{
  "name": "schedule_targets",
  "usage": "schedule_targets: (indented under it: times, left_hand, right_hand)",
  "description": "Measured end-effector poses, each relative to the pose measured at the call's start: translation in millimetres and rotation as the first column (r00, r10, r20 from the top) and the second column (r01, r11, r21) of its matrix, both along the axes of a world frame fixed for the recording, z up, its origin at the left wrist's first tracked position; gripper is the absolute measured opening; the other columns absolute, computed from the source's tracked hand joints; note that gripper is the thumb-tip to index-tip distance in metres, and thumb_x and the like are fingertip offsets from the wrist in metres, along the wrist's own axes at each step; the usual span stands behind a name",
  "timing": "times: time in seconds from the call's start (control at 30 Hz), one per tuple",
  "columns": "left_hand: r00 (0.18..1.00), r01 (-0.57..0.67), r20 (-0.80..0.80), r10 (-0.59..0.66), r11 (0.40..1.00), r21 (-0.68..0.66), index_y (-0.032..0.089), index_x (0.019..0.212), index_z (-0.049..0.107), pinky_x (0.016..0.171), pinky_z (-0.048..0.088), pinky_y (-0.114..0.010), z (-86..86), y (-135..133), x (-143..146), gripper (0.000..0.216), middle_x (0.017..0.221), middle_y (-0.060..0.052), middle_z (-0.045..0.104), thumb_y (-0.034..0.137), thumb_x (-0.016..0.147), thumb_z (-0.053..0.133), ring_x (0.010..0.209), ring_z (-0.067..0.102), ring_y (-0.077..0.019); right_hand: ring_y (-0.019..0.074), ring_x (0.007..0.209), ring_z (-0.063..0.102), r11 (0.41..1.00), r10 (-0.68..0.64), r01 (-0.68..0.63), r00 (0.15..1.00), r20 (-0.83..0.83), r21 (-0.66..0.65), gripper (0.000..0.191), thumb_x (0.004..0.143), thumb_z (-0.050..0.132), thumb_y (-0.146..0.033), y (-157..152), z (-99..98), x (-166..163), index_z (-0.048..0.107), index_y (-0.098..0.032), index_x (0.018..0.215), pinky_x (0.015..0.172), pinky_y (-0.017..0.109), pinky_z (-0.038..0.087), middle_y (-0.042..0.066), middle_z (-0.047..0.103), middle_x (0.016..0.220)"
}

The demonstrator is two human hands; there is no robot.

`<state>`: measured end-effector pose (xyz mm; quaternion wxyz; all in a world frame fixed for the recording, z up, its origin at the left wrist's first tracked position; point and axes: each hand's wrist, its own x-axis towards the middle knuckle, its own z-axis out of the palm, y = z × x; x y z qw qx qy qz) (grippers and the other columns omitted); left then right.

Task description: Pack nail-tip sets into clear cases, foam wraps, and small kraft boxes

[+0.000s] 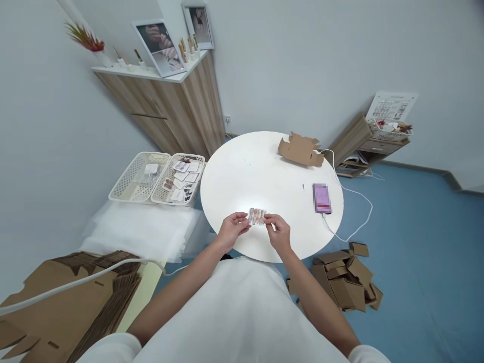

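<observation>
Between my two hands, over the near part of the round white table, is a small clear pack of press-on nails in two rows. My left hand pinches its left edge between thumb and fingers. On the opposite edge, the thumb and fingers of my right hand are closed in the same way. The nails look pale, pinkish and orange, and face up toward me. A phone with a blurred purple screen lies to the right of my right hand, with a white cable plugged in.
An unfolded cardboard box lies at the table's far right. Left of the table stand two white baskets, one holding several nail packs. Flat cardboard is stacked at lower left; folded boxes are heaped on the floor at right.
</observation>
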<state>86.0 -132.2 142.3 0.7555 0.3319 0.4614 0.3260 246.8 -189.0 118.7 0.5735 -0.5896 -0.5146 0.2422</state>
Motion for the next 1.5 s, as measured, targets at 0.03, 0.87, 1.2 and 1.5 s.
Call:
schedule_targets:
  times: [0.03, 0.87, 1.2, 1.5]
  left_hand:
    - [1.000, -0.012, -0.006, 0.012, 1.000, 0.017, 0.016, 0.090, 0.059, 0.076, 0.049, -0.032, -0.5, -1.3, 3.3, 0.039, 0.075, -0.001, 0.061, 0.027, 0.057, 0.076, 0.068, 0.061, -0.0108]
    - [0.935, 0.251, -0.330, -0.132, 0.902, 0.350, 0.017, 0.086, 0.057, 0.061, 0.045, -0.024, -7.7, -17.8, 26.1, 0.027, 0.068, 0.002, 0.057, 0.028, 0.064, 0.067, 0.058, 0.056, -0.0095]
    - [0.920, 0.288, -0.355, -0.165, 0.899, 0.329, 0.017, 0.073, 0.059, 0.058, 0.043, -0.025, -22.2, -16.6, 29.0, 0.021, 0.063, -0.001, 0.059, 0.037, 0.066, 0.064, 0.059, 0.055, -0.0121]
    - [0.909, 0.295, -0.367, -0.196, 0.926, 0.235, 0.017, 0.071, 0.059, 0.057, 0.041, -0.025, -40.3, 0.2, 26.7, 0.027, 0.061, 0.000, 0.058, 0.041, 0.062, 0.067, 0.055, 0.053, -0.0121]
  right_hand:
    - [0.0179, 0.090, 0.059, 1.000, -0.008, 0.008, 1.000, -0.001, -0.008, 0.013, 0.075, 0.049, -0.017, -2.9, 0.4, 1.3, 0.061, -0.022, 0.074, 0.076, 0.034, 0.048, 0.005, 0.062, 0.093]
    - [0.0121, 0.066, 0.057, 0.948, -0.147, 0.025, 0.919, -0.367, -0.319, 0.040, 0.066, 0.064, -0.035, -29.1, 2.8, 16.7, 0.054, -0.020, 0.101, 0.066, 0.030, 0.050, 0.003, 0.057, 0.086]
    - [0.0117, 0.063, 0.056, 0.918, -0.160, 0.002, 0.917, -0.365, -0.397, 0.043, 0.064, 0.065, -0.037, -38.6, -4.6, 19.0, 0.054, -0.021, 0.102, 0.063, 0.030, 0.050, 0.003, 0.056, 0.087]
    - [0.0114, 0.067, 0.056, 0.875, -0.199, -0.059, 0.861, -0.468, -0.480, 0.044, 0.063, 0.065, -0.031, -40.4, -9.5, 14.5, 0.058, -0.021, 0.104, 0.067, 0.031, 0.049, 0.002, 0.055, 0.087]
